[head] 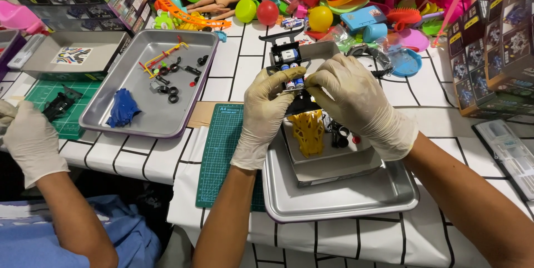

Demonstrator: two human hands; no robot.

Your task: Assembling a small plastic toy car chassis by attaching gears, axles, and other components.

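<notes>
Two gloved hands together over a stack of metal trays [345,198] at the near edge of the worktop [233,73], itself covered in white cloth with black grid lines. Left hand [267,113] curled, fingers [290,74] closed on the near-left end of a small black toy-car chassis [286,56] loaded with two batteries [295,82]. Right hand [356,104] wrapped over from the right, fingers [322,79] pinched shut on the same chassis just beside the batteries. Chassis held in the air above the far rim of the trays, nose pointing away. Below it, in the smaller top tray, a yellow car body shell [307,131] lying next to a few black wheels [339,133]. Green cutting mat [219,151] just left of the stack, partly under it. Further left, another metal tray [139,79] holding a blue body shell [122,107], loose black wheels and thin red and yellow parts. At the far left, another person's gloved hand [30,140] near a second green mat [61,98] with a black chassis on it. Along the far edge, a heap of bright plastic toys [311,1]; stacked printed boxes [492,45] on the right.
</notes>
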